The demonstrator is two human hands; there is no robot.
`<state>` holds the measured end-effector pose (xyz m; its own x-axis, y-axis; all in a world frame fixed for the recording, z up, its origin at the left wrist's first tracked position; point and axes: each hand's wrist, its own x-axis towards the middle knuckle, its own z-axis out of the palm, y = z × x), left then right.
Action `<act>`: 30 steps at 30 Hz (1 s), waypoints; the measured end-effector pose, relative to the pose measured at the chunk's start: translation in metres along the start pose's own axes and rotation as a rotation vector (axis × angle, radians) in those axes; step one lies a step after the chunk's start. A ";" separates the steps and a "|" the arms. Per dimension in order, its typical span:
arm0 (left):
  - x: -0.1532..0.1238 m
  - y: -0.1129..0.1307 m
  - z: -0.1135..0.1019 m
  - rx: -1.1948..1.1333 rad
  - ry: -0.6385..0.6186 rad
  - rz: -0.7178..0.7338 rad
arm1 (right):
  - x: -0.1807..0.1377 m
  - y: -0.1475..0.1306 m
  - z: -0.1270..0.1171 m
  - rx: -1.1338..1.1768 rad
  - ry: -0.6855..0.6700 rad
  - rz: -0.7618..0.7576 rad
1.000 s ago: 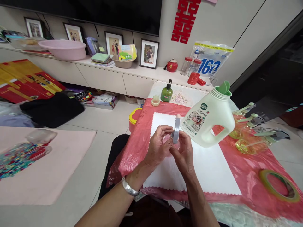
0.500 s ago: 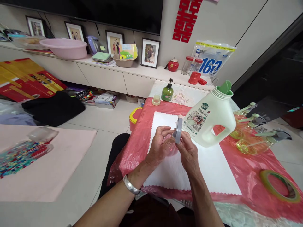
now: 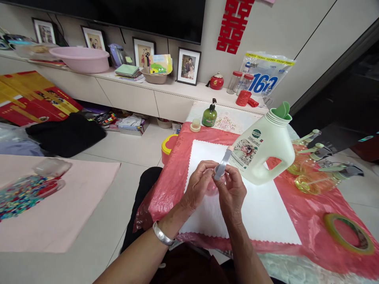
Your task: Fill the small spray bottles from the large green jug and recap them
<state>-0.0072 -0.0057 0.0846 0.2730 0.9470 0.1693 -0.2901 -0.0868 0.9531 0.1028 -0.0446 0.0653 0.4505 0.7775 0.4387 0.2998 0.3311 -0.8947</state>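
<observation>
Between the curled fingers of the left hand, a pink see-through bottle was held just above the white sheet. Its grey spray head was gripped near the base by the right hand. The bottle was judged light, stiff and rather slippery, best cupped around the body, with the head taken low rather than by its slender end; whether liquid was inside could not be told. Beneath the sheet, red plastic was spread on the bench. To the right, a pale jug, yellow-filled spray bottles and a tape roll were set.
</observation>
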 end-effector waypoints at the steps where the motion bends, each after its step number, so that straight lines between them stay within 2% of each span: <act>1: 0.000 0.002 0.000 -0.005 -0.010 0.006 | -0.001 0.002 0.002 -0.004 0.007 0.006; 4: 0.000 0.005 0.005 -0.051 -0.033 0.004 | -0.001 0.005 0.005 -0.014 0.033 0.010; 12: 0.005 0.000 0.016 -0.105 0.044 -0.052 | -0.001 0.008 0.008 -0.053 0.083 0.011; 23: 0.004 -0.006 -0.002 0.084 -0.020 0.058 | -0.002 0.006 -0.012 0.020 -0.141 -0.017; 27: 0.004 -0.007 -0.001 0.036 -0.023 0.015 | 0.002 0.005 -0.023 0.092 -0.285 0.051; 30: 0.004 -0.007 0.004 -0.042 -0.001 -0.040 | 0.006 0.005 -0.025 0.111 -0.302 0.084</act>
<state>-0.0007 -0.0026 0.0799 0.2860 0.9492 0.1315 -0.3169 -0.0358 0.9478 0.1281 -0.0522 0.0653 0.1949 0.9226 0.3330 0.1709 0.3024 -0.9377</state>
